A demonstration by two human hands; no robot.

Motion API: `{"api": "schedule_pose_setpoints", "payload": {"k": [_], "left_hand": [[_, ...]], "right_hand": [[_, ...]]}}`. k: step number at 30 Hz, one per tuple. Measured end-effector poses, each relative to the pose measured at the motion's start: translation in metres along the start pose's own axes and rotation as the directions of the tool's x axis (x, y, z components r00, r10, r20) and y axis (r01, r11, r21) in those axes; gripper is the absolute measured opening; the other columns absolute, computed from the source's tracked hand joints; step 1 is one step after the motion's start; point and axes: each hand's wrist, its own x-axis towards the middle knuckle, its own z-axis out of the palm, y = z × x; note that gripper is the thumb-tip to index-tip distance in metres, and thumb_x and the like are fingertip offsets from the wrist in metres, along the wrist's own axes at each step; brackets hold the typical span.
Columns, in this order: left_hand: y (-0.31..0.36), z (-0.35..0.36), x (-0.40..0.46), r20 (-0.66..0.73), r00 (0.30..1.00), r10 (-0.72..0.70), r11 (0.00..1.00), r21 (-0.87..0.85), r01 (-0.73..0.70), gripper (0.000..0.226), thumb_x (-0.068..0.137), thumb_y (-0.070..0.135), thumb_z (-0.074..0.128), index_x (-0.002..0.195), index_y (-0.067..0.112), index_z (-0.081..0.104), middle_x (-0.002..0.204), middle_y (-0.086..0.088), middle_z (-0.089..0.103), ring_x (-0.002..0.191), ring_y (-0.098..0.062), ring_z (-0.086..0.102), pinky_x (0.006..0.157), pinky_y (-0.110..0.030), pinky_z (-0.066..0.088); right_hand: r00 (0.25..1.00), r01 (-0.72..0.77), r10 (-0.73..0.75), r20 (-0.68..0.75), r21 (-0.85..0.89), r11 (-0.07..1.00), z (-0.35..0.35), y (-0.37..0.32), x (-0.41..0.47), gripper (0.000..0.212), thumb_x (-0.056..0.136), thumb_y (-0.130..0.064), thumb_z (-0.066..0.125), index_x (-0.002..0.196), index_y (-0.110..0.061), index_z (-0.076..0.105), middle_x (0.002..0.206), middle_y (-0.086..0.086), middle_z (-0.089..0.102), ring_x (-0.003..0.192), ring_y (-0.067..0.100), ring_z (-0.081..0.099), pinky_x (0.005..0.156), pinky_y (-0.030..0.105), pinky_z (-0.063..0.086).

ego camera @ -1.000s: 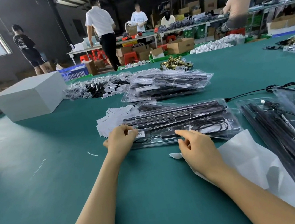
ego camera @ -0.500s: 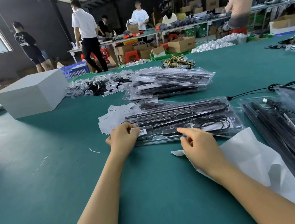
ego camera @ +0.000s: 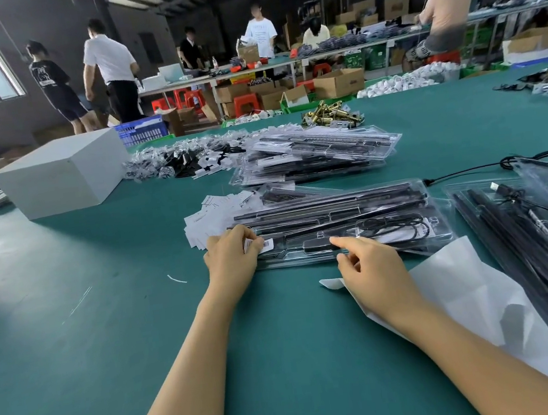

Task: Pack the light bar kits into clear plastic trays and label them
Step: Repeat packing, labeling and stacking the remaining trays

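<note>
Pinching the label point(ego camera: 259, 244) in my left hand point(ego camera: 232, 259), right forefinger pressing the tray point(ego camera: 347, 226) beside it, I risked crooked sticking.

Green tabletop point(ego camera: 74, 335) as I view it: white box point(ego camera: 61, 173) toward far left; stacked packed trays point(ego camera: 314, 157) mid-far; label slips point(ego camera: 211, 215) beside centre tray point(ego camera: 336, 223); white sheet point(ego camera: 466, 294) and more trays point(ego camera: 546, 243) at right edge.
</note>
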Motion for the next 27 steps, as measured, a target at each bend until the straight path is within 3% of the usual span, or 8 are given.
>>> {"api": "schedule_pose_setpoints", "payload": {"k": [6, 17, 21, 27], "left_hand": [[-0.003, 0.005, -0.004, -0.003, 1.000, -0.006, 0.999, 0.052, 0.006, 0.020, 0.093, 0.041, 0.056, 0.090, 0.022, 0.051, 0.105, 0.005, 0.058, 0.109, -0.025, 0.036, 0.088, -0.034, 0.027], [0.002, 0.012, -0.003, -0.037, 0.998, -0.055, 0.989, 0.137, 0.059, 0.052, 0.077, 0.069, 0.059, 0.095, 0.021, 0.051, 0.111, 0.005, 0.057, 0.112, -0.026, 0.036, 0.088, -0.035, 0.026], [0.008, 0.014, -0.001, -0.080, 0.990, -0.112, 0.985, 0.123, 0.121, 0.052, 0.079, 0.069, 0.057, 0.090, 0.019, 0.048, 0.102, 0.004, 0.059, 0.110, -0.027, 0.038, 0.087, -0.036, 0.027], [0.004, 0.015, 0.000, -0.129, 0.983, -0.133, 0.988, 0.057, 0.141, 0.034, 0.089, 0.053, 0.055, 0.089, 0.020, 0.046, 0.096, 0.008, 0.057, 0.100, -0.020, 0.032, 0.088, -0.036, 0.023]], "right_hand": [[1.000, -0.003, 0.003, 0.005, 0.001, 1.000, -0.001, 0.001, -0.002, 0.037, 0.093, -0.014, 0.052, 0.127, -0.021, 0.061, 0.089, -0.004, 0.061, 0.062, 0.000, 0.047, 0.066, 0.022, 0.039], [1.000, 0.000, 0.000, 0.017, -0.011, 1.000, -0.002, 0.001, -0.002, 0.037, 0.093, -0.015, 0.052, 0.129, -0.022, 0.060, 0.088, -0.008, 0.057, 0.057, 0.002, 0.047, 0.062, 0.018, 0.033], [1.000, 0.002, -0.002, 0.017, -0.009, 1.000, -0.002, 0.000, -0.002, 0.037, 0.093, -0.014, 0.051, 0.128, -0.021, 0.060, 0.084, -0.006, 0.058, 0.057, 0.002, 0.044, 0.061, 0.021, 0.032], [1.000, 0.004, -0.004, 0.023, -0.008, 1.000, -0.002, -0.001, -0.002, 0.036, 0.094, -0.014, 0.051, 0.127, -0.022, 0.061, 0.083, -0.005, 0.058, 0.057, 0.001, 0.043, 0.057, 0.017, 0.029]]}}
